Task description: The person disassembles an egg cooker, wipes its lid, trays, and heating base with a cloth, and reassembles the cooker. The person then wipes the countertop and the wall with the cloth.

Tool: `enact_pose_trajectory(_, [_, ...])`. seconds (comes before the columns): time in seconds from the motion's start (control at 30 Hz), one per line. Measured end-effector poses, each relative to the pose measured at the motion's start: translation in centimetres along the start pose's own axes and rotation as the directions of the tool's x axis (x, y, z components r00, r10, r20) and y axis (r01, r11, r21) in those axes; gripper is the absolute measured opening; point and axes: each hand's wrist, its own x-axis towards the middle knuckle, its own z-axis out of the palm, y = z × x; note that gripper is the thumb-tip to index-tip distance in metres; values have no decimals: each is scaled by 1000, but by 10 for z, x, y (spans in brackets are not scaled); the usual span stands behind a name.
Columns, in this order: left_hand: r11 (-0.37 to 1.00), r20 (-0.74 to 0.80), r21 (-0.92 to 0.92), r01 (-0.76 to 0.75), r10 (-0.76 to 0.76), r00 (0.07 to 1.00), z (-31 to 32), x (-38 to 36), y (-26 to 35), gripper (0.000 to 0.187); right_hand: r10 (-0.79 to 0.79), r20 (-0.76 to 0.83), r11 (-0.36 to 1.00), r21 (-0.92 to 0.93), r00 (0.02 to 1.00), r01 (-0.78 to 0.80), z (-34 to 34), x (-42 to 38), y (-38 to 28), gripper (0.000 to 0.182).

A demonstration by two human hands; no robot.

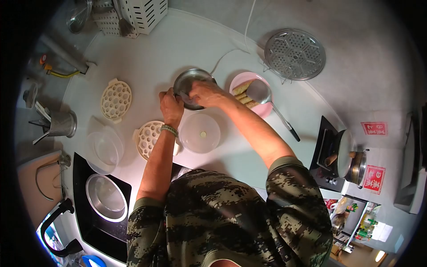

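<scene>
A round metal bowl (194,74) stands on the white counter. At its left rim, my left hand (171,106) grips the edge with the fingers closed. My right hand (208,94) reaches into the bowl from the right, its fingers curled down and slightly blurred. Whatever they hold inside is hidden. Just in front of the bowl lies a round translucent lid (200,133) with a small knob. A pink plate (263,111) to the right bears several browned rolls (242,92), and a metal spatula (259,91) rests across it.
Two cream perforated discs, one farther off (116,100) and one by my left forearm (147,139), lie left. Beyond them stand a clear plastic bowl (104,147) and a black sink (84,213) holding a metal basin (106,198). A steamer rack (295,54) leans on the wall; a stove (327,155) is right.
</scene>
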Motion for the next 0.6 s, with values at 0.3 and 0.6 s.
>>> enact_pose_trajectory(0.3, [999, -10, 42, -8, 9, 1000, 7, 5, -2, 25, 99, -474, 980, 197, 875, -4, 29, 27, -3, 25])
enact_pose_trajectory(0.6, [994, -3, 110, 12, -12, 1000, 11, 18, 3, 29, 467, -84, 871, 211, 880, -443, -20, 3, 7, 13])
